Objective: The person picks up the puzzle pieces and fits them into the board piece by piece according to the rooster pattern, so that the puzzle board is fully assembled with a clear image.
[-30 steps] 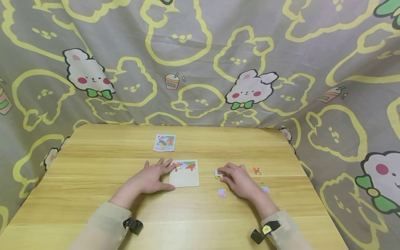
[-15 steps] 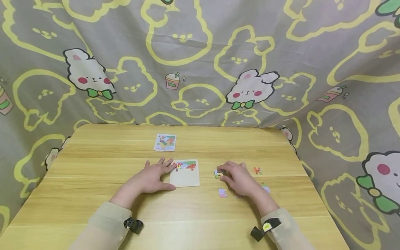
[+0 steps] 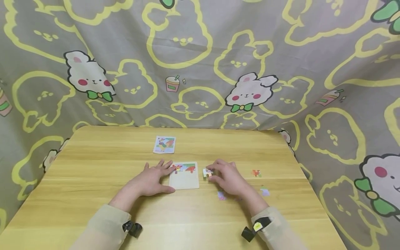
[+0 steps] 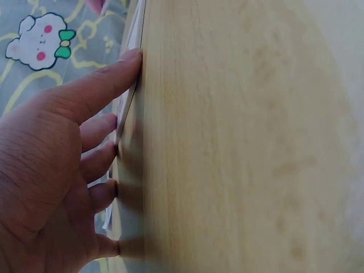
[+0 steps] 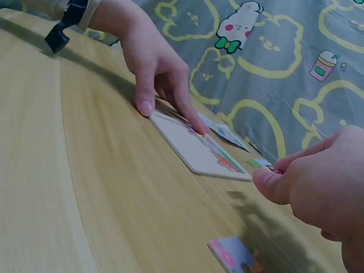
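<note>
My left hand rests on the left side of a pale puzzle board, fingers spread, with the thumb at its near left corner. Along the board's far edge lies a row of fitted puzzle pieces; the rest of its surface is bare. Just right of the board, my right hand pinches a puzzle piece between thumb and fingers. In the right wrist view this piece shows a green and white end, slightly above the table; the fingers cover the rest of it.
Behind the board lies a picture card with a rooster. Loose pieces lie to the right: a red one, a lilac and green one and a lilac one near the right hand. A patterned curtain hangs behind the table.
My right hand has lifted the puzzle piece from the table and carried it left, closer to the board. The left hand has stayed in place on the board.
</note>
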Tool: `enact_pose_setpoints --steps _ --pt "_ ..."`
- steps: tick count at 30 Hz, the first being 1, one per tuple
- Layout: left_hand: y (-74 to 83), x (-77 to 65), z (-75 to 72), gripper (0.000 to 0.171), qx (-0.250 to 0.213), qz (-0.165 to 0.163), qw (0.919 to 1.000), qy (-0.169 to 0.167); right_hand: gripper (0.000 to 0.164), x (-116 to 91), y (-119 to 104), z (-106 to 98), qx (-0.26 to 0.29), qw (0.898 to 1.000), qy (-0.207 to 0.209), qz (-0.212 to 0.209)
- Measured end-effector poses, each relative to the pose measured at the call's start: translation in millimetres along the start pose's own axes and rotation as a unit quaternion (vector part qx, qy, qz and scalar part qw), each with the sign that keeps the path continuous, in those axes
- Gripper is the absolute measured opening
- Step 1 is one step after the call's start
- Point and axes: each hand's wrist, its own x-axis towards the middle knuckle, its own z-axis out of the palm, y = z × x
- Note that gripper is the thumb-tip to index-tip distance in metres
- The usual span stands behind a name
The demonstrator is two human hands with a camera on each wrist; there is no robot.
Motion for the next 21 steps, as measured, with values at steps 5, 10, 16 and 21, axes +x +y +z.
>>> enact_pose_setpoints --steps 5,10,16,21 --pt "-0.7 -0.2 0.0 0.093 -0.001 0.000 1.0000 0.007 0.041 6.7 -7.2 6.4 -0.002 1.000 0.009 -0.013" --pt "-0.5 -0.3 1.2 0.094 -0.004 0.001 1.0000 0.005 0.041 12.0 -13.0 12.2 -0.006 1.000 0.006 -0.019" --pt "-1.7 -1.0 2.4 0.094 0.001 0.000 1.0000 0.005 0.038 17.6 -21.8 17.0 -0.009 1.000 -0.008 -0.024" --pt "-1.7 -1.2 2.4 0.093 0.002 0.003 1.0000 0.007 0.037 21.9 -27.0 24.4 -0.006 0.999 -0.012 -0.032"
